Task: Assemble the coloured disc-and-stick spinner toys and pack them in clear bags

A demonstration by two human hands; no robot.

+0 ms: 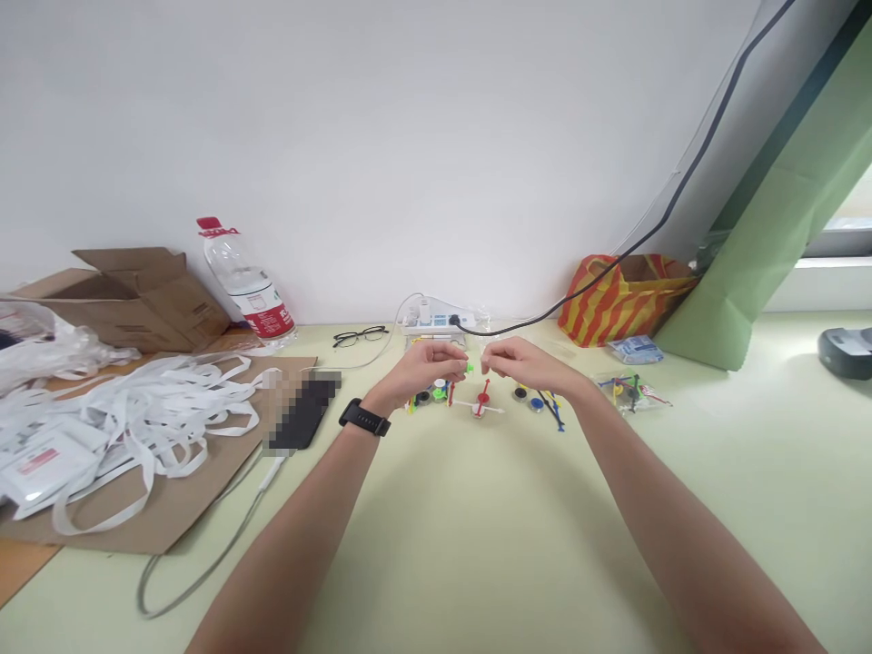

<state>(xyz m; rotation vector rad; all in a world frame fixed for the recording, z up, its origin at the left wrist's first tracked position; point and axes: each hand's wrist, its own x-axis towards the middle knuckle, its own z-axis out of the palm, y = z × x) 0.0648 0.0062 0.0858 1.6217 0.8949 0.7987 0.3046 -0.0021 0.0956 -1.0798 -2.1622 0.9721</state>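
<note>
My left hand (426,365), with a black watch on its wrist, is closed in a pinch on a small green plastic piece (469,368). My right hand (521,363) is closed in a pinch close beside it; what its fingers hold is too small to make out. Both hands hover just above a scatter of small coloured toy parts (482,400) on the pale green table (477,527): round wheels, thin sticks, a red and white piece. A clear bag of more coloured parts (630,391) lies to the right.
A power strip (436,320) with a black cable and glasses (360,336) lie by the wall. At left are a phone (303,413), white straps (136,409) on cardboard, a water bottle (249,283) and a box. A striped bag (617,300) stands at right.
</note>
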